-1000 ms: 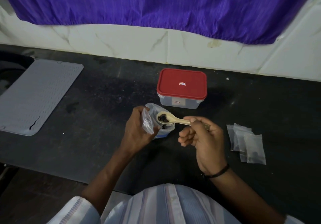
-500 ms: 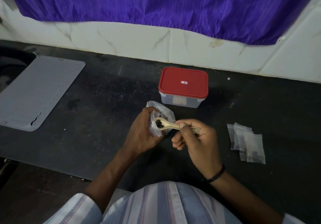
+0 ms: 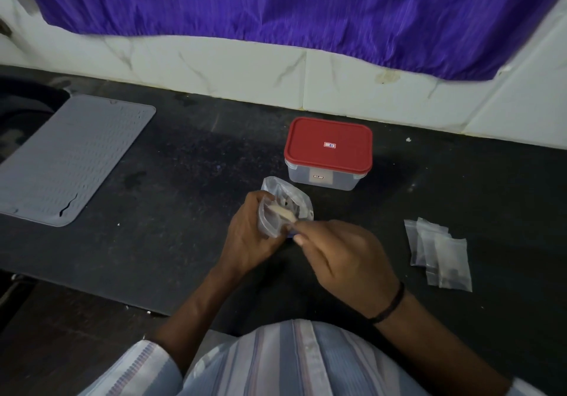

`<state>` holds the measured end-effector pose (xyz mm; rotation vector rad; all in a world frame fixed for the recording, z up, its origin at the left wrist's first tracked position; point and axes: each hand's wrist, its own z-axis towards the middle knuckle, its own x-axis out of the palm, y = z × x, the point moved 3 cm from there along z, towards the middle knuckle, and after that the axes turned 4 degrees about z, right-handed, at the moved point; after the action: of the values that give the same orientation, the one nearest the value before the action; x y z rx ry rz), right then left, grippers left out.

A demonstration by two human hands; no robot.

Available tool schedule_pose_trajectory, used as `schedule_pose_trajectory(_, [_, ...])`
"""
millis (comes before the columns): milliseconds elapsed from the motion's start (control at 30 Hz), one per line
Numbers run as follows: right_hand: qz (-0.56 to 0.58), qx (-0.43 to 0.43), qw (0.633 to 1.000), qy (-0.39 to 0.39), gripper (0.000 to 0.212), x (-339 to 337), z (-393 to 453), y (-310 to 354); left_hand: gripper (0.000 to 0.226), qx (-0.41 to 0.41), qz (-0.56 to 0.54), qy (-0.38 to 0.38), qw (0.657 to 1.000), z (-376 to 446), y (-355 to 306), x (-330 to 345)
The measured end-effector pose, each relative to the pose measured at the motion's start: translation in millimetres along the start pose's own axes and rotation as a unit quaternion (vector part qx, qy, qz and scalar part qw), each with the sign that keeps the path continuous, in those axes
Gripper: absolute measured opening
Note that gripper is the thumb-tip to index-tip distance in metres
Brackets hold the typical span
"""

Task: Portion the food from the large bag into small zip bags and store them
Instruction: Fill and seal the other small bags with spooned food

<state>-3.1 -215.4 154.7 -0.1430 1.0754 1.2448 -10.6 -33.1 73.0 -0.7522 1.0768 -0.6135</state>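
My left hand [image 3: 248, 236] holds a small clear zip bag [image 3: 267, 222] open, just above the dark counter. My right hand [image 3: 343, 260] grips a wooden spoon [image 3: 283, 212] whose bowl is tipped inside that small bag. Right behind them stands the large clear bag [image 3: 290, 194] with dark food in it. A pile of small zip bags [image 3: 438, 254] lies flat on the counter to the right, some with dark bits inside.
A clear box with a red lid [image 3: 328, 147] stands shut behind the large bag. A grey ribbed mat [image 3: 70, 159] lies at the left beside a dark sink. White tiles and a purple cloth [image 3: 276, 2] back the black counter [image 3: 184, 211].
The spoon, loaded with dark food above the large bag, has moved left and tipped into the small bag in my left hand. Both hands came closer together.
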Motion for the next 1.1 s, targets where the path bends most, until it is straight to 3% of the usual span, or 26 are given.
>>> schedule_pose_trajectory(100, [0.086,0.151,0.981,-0.082,0.017,-7.8,0.4,-21.2,0.046,-0.086,-0.011,-0.072,0.994,2.3,8.4,-5.6])
schedule_pose_trajectory(233, [0.123,0.304,0.944,-0.022,0.012,17.5,4.4,-61.9,0.043,-0.237,-0.068,-0.101,0.964,18.9,17.8,-4.3])
schedule_pose_trajectory(500, [0.015,0.365,0.925,0.108,0.019,58.9,9.8,-83.0,0.07,-0.426,-0.128,-0.002,0.896,44.5,30.3,21.1])
schedule_pose_trajectory(633, [-0.032,0.345,0.931,0.117,0.019,61.2,6.6,-73.7,0.079,-0.39,-0.011,0.045,0.92,42.3,24.2,29.8])
schedule_pose_trajectory(800, [-0.017,0.359,0.928,0.101,0.02,68.4,-2.1,-75.1,0.064,-0.277,0.141,0.065,0.948,43.8,12.5,39.6])
schedule_pose_trajectory(933, [0.0,0.371,0.924,0.088,0.02,70.6,-8.7,-77.9,0.046,-0.244,0.132,0.028,0.96,42.2,14.0,40.0])
schedule_pose_trajectory(1100, [0.025,0.39,0.916,0.091,0.019,71.4,-16.6,-78.1,0.04,-0.297,0.028,0.032,0.954,38.9,17.3,39.8])
